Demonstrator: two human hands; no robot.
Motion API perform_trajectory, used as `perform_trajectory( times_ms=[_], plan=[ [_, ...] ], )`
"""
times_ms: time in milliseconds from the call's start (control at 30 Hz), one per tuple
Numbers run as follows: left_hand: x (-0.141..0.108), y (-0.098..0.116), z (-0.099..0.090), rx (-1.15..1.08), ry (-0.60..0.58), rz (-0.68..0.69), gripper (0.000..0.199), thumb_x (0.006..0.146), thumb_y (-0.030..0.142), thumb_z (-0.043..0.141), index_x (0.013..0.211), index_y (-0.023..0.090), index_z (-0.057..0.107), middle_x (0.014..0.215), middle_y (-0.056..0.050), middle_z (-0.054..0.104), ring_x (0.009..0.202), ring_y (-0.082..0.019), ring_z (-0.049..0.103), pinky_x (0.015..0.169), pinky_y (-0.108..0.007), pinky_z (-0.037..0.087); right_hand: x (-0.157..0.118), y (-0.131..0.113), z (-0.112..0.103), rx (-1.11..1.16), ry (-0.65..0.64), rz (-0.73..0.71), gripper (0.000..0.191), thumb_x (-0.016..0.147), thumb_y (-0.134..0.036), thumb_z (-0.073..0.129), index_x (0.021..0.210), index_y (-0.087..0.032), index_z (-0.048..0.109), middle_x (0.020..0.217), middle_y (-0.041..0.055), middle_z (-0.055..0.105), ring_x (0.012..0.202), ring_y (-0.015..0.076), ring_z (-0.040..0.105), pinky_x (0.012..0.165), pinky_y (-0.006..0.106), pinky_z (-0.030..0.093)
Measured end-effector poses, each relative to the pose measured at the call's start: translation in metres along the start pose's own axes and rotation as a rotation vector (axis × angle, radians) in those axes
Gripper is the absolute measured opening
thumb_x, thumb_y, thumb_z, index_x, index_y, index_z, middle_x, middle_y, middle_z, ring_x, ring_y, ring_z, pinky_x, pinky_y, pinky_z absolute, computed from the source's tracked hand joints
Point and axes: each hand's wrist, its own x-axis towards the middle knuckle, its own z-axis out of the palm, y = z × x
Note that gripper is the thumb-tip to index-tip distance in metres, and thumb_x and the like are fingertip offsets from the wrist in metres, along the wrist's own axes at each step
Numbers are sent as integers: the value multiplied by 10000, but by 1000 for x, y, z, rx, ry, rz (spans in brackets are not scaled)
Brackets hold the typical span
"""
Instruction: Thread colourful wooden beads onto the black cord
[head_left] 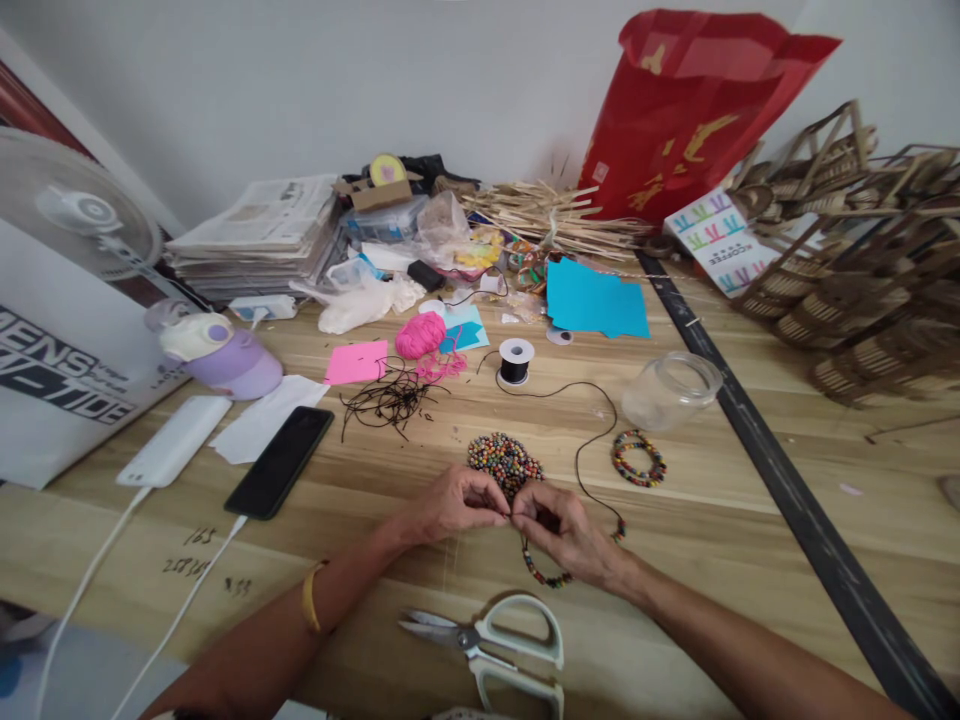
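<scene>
My left hand (pixel 466 502) and my right hand (pixel 574 530) meet fingertip to fingertip over the table, both closed in a pinch. A string of coloured beads (pixel 547 578) on black cord (pixel 592 440) hangs below my right hand, its end rising to my right fingertips. Whatever my left fingers pinch is too small to make out. The cord runs back to a spool (pixel 516 362), and part of the string is hidden under my right hand. Just beyond my fingers lies a heap of small multicoloured beads (pixel 501 458). Scissors (pixel 480 635) with pale handles lie close in front of me.
A coiled beaded bracelet (pixel 638 458) and a glass jar (pixel 671 390) are at right. Black cord scraps (pixel 394 395), pink yarn (pixel 421 334), a phone (pixel 280 462) and a white power bank (pixel 174 440) lie left. Woven baskets (pixel 862 300) and a red bag (pixel 690 120) stand behind.
</scene>
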Motion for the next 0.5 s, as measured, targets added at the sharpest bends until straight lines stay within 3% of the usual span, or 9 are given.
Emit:
perform_trajectory(
  times_ms=[500],
  plan=[
    [-1, 3, 2, 32, -8, 24, 149, 701, 224, 710, 787, 105, 684, 761, -54, 707, 683, -118, 619, 634, -203, 462, -1, 3, 0, 3, -4, -3, 204, 893, -321, 525, 765, -166, 558, 625, -18, 484, 582, 115, 426, 538, 224, 350]
  ],
)
